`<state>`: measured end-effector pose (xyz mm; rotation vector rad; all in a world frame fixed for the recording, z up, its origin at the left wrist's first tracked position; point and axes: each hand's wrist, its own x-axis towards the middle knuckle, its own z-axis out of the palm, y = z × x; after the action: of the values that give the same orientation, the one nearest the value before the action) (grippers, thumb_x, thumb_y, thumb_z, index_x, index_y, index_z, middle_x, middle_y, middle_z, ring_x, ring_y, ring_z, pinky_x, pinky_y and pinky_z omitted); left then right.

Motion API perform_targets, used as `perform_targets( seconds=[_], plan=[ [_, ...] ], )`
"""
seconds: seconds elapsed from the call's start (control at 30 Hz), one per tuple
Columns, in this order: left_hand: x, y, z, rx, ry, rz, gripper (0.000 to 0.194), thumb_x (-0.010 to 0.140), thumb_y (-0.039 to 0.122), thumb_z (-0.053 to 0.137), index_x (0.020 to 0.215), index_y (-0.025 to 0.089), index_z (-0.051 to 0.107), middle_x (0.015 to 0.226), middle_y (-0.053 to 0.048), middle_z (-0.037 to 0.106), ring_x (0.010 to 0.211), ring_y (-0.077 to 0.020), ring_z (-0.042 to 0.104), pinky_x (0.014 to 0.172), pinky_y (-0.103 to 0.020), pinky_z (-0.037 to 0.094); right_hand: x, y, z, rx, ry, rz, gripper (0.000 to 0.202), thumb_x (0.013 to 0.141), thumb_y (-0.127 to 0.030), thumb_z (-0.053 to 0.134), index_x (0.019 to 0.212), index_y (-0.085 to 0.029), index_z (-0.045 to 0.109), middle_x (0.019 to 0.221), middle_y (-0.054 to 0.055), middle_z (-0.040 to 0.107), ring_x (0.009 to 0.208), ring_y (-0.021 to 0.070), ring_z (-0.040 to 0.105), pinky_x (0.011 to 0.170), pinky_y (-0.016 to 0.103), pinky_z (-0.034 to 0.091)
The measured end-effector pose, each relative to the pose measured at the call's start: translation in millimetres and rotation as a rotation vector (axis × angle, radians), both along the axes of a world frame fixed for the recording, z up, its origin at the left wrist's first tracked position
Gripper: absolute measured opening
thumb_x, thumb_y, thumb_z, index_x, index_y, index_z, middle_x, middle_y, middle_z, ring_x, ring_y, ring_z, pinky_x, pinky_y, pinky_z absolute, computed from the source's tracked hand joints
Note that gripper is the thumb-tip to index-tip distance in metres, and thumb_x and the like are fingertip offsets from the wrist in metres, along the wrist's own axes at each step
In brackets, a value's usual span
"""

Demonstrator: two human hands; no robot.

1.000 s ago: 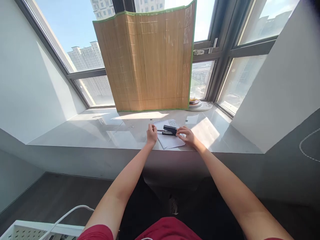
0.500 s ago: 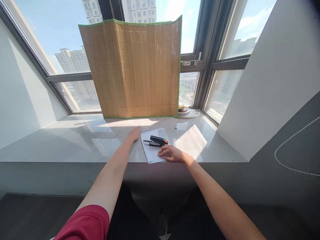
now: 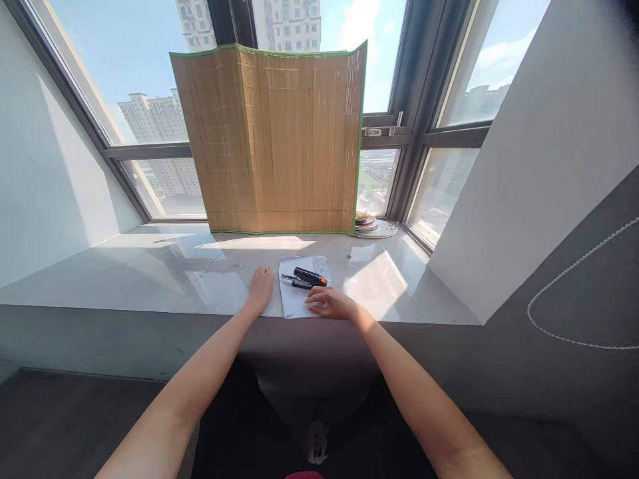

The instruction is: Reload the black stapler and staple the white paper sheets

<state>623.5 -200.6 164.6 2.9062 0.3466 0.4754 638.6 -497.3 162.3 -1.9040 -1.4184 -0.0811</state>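
Note:
Several sheets of white paper [image 3: 294, 306] lie on the windowsill, with a dark printed patch at the far right corner. On them rests a black stapler [image 3: 310, 275] with an orange end, its arm swung away from its base and a silver part showing. My right hand [image 3: 332, 303] rests on the near right of the paper, just below the stapler, fingers loosely bent and apart, gripping nothing. To the left of the paper, my left hand [image 3: 261, 286] lies palm down on the sill with nothing visible in it; its fingertips are foreshortened.
A bamboo mat [image 3: 284, 140] with green edging stands upright against the window. Stacked plates [image 3: 367, 225] sit at its right foot. Tiny metal bits [image 3: 348, 256] lie on the sill [image 3: 150, 279]. A beaded cord [image 3: 530, 313] hangs at the right wall.
My left hand has drawn back toward me and slightly left along the sill. My right hand stays by the stapler on the paper. The camera view has shifted slightly.

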Motion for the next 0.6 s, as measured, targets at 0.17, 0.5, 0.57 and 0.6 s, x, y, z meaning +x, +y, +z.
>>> perform_targets(
  seconds=[0.17,0.5,0.57,0.6],
  plan=[
    [-15,-9,3.0,0.056,0.016,0.037,0.025,0.105,0.012,0.039,0.111,0.011,0.063,0.127,-0.022,0.060,0.117,-0.0317,0.060,0.100,-0.039,0.045,15,27,1.3,0.206,-0.092,-0.472,0.027,0.102,-0.043,0.065,0.119,-0.025,0.077,0.114,0.013,0.068,0.113,0.0307,0.062,0.104,0.045,0.052],
    [-16,-12,6.0,-0.046,-0.123,-0.214,0.028,0.102,0.005,0.036,0.107,0.020,0.059,0.110,-0.012,0.067,0.107,-0.0253,0.064,0.095,-0.036,0.049,26,37,-5.8,0.011,-0.001,-0.578,0.020,0.092,-0.030,0.077,0.109,-0.024,0.069,0.101,0.008,0.072,0.096,0.0268,0.066,0.083,0.035,0.050],
    [-16,-11,4.3,-0.073,-0.167,-0.290,0.028,0.102,0.006,0.036,0.105,0.020,0.060,0.111,-0.011,0.065,0.108,-0.0248,0.062,0.098,-0.038,0.050,25,35,-4.3,0.044,-0.007,-0.536,0.017,0.091,-0.029,0.077,0.105,-0.024,0.068,0.101,0.006,0.073,0.094,0.0253,0.066,0.082,0.033,0.048],
    [-16,-11,3.3,-0.083,-0.181,-0.324,0.027,0.102,0.006,0.037,0.104,0.020,0.060,0.111,-0.011,0.065,0.107,-0.0247,0.061,0.098,-0.039,0.050,25,35,-3.5,0.054,-0.003,-0.515,0.018,0.091,-0.030,0.078,0.104,-0.024,0.068,0.100,0.006,0.073,0.094,0.0248,0.067,0.081,0.032,0.048]
  ],
)
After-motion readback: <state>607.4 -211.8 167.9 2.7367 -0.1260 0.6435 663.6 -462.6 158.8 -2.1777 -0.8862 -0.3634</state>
